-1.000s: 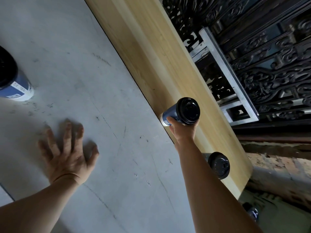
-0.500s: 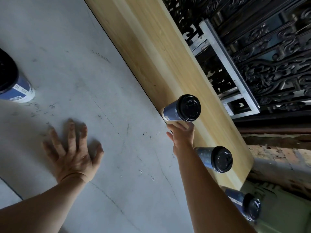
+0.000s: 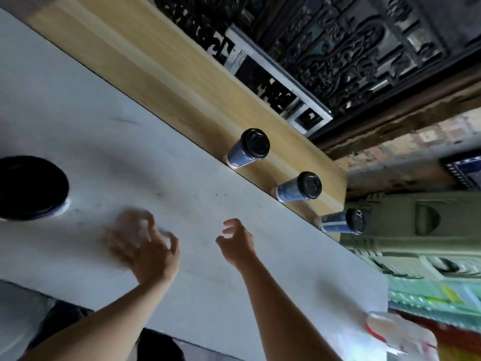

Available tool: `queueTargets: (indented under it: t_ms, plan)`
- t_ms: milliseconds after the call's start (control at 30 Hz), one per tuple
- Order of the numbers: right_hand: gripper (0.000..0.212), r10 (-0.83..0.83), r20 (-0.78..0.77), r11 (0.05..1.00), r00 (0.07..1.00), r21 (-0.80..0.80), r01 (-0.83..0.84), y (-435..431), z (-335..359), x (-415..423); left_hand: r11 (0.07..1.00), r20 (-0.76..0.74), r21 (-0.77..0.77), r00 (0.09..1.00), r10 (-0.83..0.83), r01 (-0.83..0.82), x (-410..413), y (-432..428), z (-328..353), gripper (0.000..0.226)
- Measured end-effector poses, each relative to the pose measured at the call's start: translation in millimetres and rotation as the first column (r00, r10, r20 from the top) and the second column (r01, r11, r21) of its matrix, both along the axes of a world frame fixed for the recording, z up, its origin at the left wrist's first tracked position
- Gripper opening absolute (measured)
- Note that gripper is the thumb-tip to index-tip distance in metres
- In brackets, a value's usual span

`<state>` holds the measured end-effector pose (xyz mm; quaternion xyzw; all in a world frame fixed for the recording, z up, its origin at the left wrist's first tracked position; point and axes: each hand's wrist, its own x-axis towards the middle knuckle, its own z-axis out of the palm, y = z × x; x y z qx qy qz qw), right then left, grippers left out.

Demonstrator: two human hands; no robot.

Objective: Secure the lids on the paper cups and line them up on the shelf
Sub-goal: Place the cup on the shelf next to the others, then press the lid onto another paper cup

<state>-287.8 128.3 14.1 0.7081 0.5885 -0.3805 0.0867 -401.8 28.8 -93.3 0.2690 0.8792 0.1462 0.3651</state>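
Grey table (image 3: 78, 113) beneath: right hand (image 3: 237, 242) hovering, fingers loosely curled, empty; left hand (image 3: 141, 239) blurred, fingers spread, empty.

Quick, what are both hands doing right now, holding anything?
Left hand: blurred, fingers loosely curled, apparently holding nothing.
Right hand: open, fingers loosely curled, holding nothing.

Right hand (image 3: 238, 242) has released the cup (image 3: 247, 149) and drawn back; left hand (image 3: 140, 238) now curls.
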Motion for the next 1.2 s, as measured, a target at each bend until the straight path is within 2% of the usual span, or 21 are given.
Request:
queueTargets:
  t_ms: [100,233,300,367,467,567,633,700,800,867,900,1033,1200]
  plan:
    - [0.036,0.013,-0.007,0.999,1.0,-0.051,-0.014,-34,10,-33,0.954,-0.017,-0.099,0.958,-0.286,0.283,-33,-23,21,0.065]
    - [0.037,0.028,-0.071,0.997,0.997,-0.071,-0.033,-69,10,-87,0.802,0.056,-0.005,0.801,-0.596,0.597,-100,-56,35,0.038]
    - [0.037,0.039,-0.112,0.996,0.993,-0.07,-0.047,-82,10,-115,0.769,0.13,0.045,0.759,-0.638,0.638,-136,-71,39,0.032]
    - [0.035,0.05,-0.142,0.997,0.989,-0.057,-0.059,-91,9,-141,0.825,0.216,0.073,0.799,-0.561,0.56,-169,-84,44,0.027]
    - [0.025,0.03,-0.208,0.999,0.978,-0.03,-0.037,-98,9,-174,0.904,0.306,0.02,0.858,-0.412,0.427,-218,-104,50,0.022]
    - [0.027,-0.018,-0.3,0.997,0.954,0.063,0.039,-93,17,-204,0.96,0.286,-0.02,0.922,-0.262,0.279,-265,-117,51,0.027]
    - [0.037,-0.021,-0.38,0.983,0.925,0.159,0.088,-88,31,-221,0.988,0.258,0.031,0.954,-0.152,0.149,-289,-119,52,0.046]
    - [0.049,0.056,-0.425,0.975,0.903,0.216,0.042,-86,43,-235,0.99,0.235,0.118,0.966,-0.106,0.08,-301,-113,61,0.07]
    - [0.073,0.29,-0.368,0.948,0.884,0.236,-0.212,-87,58,-250,0.95,0.243,0.306,0.961,-0.132,0.054,-304,-95,73,0.111]
    - [0.084,0.455,-0.281,0.886,0.845,0.237,-0.398,-90,62,-255,0.913,0.299,0.405,0.938,-0.175,0.041,-299,-82,74,0.13]
    - [0.087,0.513,-0.251,0.854,0.821,0.241,-0.461,-91,63,-256,0.9,0.331,0.435,0.923,-0.196,0.035,-295,-77,74,0.127]
    - [0.085,0.562,-0.193,0.82,0.804,0.257,-0.511,-90,60,-251,0.899,0.307,0.434,0.929,-0.209,0.059,-270,-68,88,0.078]
    - [0.087,0.542,-0.152,0.834,0.827,0.222,-0.505,-79,63,-221,0.883,0.287,0.452,0.916,-0.28,0.128,-239,-63,88,0.073]
